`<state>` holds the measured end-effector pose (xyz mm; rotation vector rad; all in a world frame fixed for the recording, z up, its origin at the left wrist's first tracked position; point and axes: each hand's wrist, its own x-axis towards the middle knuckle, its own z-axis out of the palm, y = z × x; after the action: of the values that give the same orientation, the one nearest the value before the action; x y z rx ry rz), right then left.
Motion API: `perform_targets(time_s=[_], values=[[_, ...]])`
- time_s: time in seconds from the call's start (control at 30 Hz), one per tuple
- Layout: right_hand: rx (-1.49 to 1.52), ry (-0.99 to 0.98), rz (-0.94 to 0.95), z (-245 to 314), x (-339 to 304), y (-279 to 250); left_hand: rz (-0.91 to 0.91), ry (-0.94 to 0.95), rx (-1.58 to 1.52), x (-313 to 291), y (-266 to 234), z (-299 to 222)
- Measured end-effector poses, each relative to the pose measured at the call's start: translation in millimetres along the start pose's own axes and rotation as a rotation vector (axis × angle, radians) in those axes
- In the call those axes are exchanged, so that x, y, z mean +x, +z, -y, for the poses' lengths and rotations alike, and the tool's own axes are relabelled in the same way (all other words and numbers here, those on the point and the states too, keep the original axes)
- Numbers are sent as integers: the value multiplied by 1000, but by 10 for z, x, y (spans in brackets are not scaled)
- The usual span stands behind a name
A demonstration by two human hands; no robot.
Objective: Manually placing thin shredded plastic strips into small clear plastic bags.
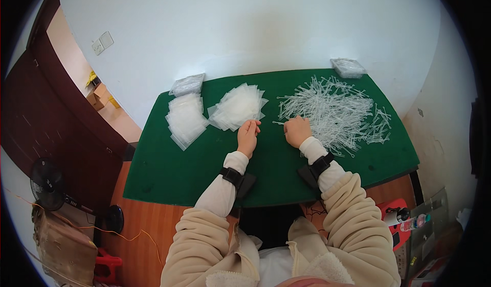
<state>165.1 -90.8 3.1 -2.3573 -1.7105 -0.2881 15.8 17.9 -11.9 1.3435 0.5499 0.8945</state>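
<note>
My left hand (247, 139) is closed, fingertips pressed together at the lower right edge of a fanned pile of clear plastic bags (234, 109). What those fingers pinch, if anything, is too small to make out. My right hand (297, 132) is closed at the left edge of a large heap of thin clear plastic sticks with small looped ends (337, 114). One looped clear plastic stick (277, 123) pokes out leftward from its fingers. Farther left lies a second spread stack of clear bags (185, 119).
Green cloth covers the table (204, 177), which meets a white wall. Packed clear bundles lie at the back left (187, 85) and back right (349, 68). A black fan (47, 183) and a cardboard box (64, 246) are at lower left; a red stool (394, 220) holds a bottle at lower right.
</note>
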Motion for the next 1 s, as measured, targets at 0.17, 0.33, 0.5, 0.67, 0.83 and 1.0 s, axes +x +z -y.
perform_targets(time_s=[0.17,0.33,0.5,0.67,0.83,1.0], values=[[64,-32,-142,56,2,-12,-10,26,18,3,-11,10],[510,-153,-247,115,38,-53,-27,61,123,8,-6,28],[707,-364,-381,186,21,-15,24,20,74,-27,19,-13],[641,-330,-302,176,2,-49,165,45,160,-61,41,-35],[703,-268,-297,181,3,-76,268,139,261,-72,43,-28],[679,-102,-272,172,-9,-126,113,182,310,-49,-4,-22]])
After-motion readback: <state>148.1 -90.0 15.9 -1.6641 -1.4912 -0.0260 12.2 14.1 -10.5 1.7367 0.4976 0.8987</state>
